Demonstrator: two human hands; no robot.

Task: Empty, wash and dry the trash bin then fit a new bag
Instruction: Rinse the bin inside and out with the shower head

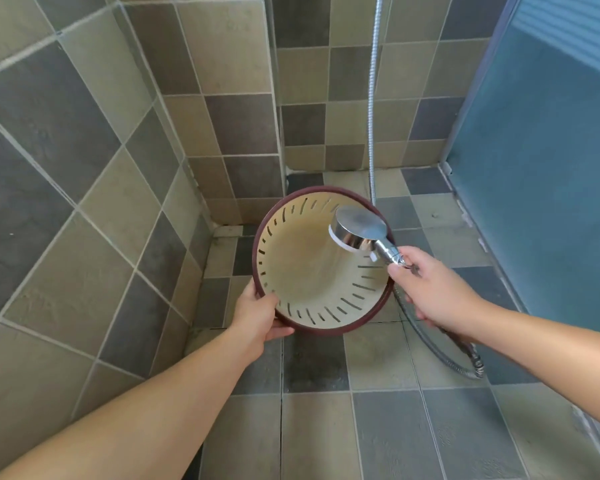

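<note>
Trash bin (305, 271): round, cream interior with slotted wall, dark red rim; tilted, mouth toward the camera, held above the tiled floor (378, 427) near the shower corner. Left hand (257, 317): grips the bin's lower-left rim, thumb inside, fingers curled under. Shower head (359, 228): chrome, round, just inside the bin's upper-right rim, face turned into the bin. Right hand (430, 289): closed round the shower head's handle. Shower hose (372, 98): metal, hanging down the tiled wall (66, 133), looping across the floor under the right wrist. Frosted glass door (551, 168): far right.
</note>
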